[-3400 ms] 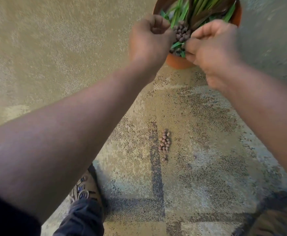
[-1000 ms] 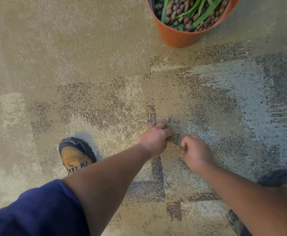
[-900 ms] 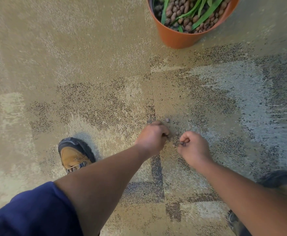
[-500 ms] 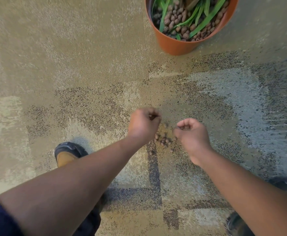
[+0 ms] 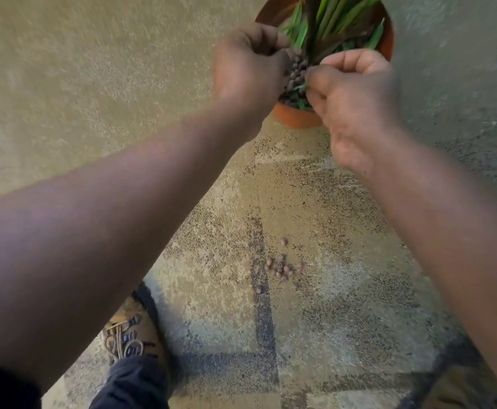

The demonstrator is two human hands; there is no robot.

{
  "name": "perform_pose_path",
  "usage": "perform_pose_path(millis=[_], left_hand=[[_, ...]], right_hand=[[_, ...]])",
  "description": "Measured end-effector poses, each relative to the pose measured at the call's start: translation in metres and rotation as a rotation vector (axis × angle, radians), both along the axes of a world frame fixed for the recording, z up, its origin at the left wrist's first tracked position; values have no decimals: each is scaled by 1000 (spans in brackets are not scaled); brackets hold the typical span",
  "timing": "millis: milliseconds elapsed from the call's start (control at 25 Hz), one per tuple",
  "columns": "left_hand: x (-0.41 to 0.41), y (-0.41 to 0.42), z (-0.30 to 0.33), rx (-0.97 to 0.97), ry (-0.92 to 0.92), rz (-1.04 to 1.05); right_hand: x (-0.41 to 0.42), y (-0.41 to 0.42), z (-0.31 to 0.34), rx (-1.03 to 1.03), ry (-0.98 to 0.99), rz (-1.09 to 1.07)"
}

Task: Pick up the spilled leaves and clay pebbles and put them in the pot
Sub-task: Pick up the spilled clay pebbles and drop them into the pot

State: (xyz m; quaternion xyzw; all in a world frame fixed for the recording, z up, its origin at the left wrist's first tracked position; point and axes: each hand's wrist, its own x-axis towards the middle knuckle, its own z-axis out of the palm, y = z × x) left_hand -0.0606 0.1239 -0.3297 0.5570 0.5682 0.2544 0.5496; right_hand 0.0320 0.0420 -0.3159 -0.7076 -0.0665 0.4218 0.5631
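Head view: both hands have risen from the carpet and now hover over the orange pot; the left hand and right hand are curled, presumably around pebbles, though I cannot tell what they hold. A smaller cluster of clay pebbles remains on the carpet; another trip looks necessary.

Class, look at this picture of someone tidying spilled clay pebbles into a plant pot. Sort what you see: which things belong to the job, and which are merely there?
Part of the job:
- round orange plastic pot holding green leaves
- small brown clay pebbles left on the carpet
- left hand and right hand, over the pot

Merely there:
- tan laced shoe
- mottled beige carpet
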Motion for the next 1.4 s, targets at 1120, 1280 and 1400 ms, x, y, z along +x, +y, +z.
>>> perform_pose_path(millis=[1120, 1280, 1400], left_hand=[[-150, -224, -125, -103, 814, -1138], [-149, -227, -130, -26, 738, -1063], [-143, -228, -130, 12, 711, -1034]], right_hand=[[-92, -220, -143, -710, -634, 1265], [-96, -217, -143, -696, -593, 1256], [-104, -215, -142, -686, -575, 1212]])
